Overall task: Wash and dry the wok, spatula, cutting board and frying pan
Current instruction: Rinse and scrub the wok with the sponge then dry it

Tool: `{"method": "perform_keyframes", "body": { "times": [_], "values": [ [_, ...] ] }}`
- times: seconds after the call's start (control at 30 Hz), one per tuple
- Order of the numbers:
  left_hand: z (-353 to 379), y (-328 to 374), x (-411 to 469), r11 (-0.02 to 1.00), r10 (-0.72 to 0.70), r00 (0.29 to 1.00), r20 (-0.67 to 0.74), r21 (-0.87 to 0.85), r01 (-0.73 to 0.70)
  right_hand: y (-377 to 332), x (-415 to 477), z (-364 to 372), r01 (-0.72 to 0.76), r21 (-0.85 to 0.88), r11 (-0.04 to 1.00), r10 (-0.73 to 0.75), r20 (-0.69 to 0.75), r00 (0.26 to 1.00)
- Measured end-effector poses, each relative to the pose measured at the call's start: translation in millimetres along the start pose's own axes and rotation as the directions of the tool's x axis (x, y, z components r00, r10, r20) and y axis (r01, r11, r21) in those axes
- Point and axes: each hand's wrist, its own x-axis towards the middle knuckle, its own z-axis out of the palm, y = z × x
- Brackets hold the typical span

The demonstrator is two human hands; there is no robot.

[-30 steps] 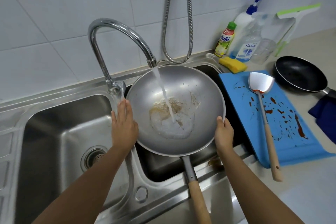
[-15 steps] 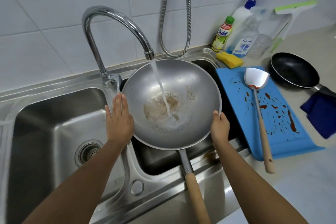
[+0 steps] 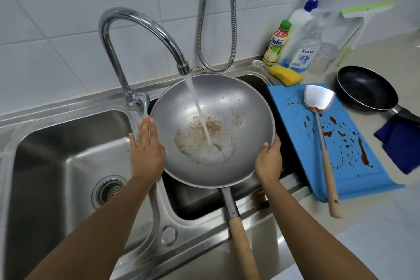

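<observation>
Over the sink (image 3: 68,143), my left hand (image 3: 146,154) presses flat on the wok (image 3: 227,102) at nine o'clock; right hand (image 3: 269,161) grips its four-o'clock rim.

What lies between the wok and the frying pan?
The blue cutting board, sauce-stained, with the spatula lying on it, fills the stretch between wok and frying pan; the head view shows it.

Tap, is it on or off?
On. Water streams from the tap spout into the wok and pools, foaming, at the bottom.
</observation>
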Motion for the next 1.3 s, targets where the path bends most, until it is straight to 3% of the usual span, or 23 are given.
{"method": "perform_keyframes", "body": {
  "times": [1.3],
  "values": [
    [-0.2, -2.0, -1.6, 0.996, 0.0, 1.0, -0.001, -0.092, 0.0, 1.7, -1.3, -0.1, 0.007, -0.062, 0.998, -0.008, -0.005, 1.0]
  ]
}}
